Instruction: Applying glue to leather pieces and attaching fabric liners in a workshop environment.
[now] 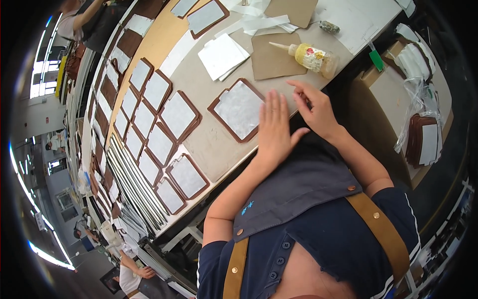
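A brown leather panel with a white sheet point(236, 113) on it lies at the table's near edge, brown borders showing around the white. My left hand point(273, 130) is laid flat with its fingers together and thumb out, over the panel's right edge. Just right of it, my right hand point(318, 110) is raised near the table edge, its fingers loosely bent and apart. Nothing shows in it. Beyond my right hand a squeeze bottle point(312, 59) with a yellowish body and a long pointed nozzle lies on its side.
Stacks of similar white-faced brown panels point(178, 114) cover the table's left part, beside long thin strips point(137, 182). White sheets point(223, 56) and a brown board point(275, 56) lie farther back. On the right, a carton point(386, 99) holds plastic-wrapped panels. Other people work at far left.
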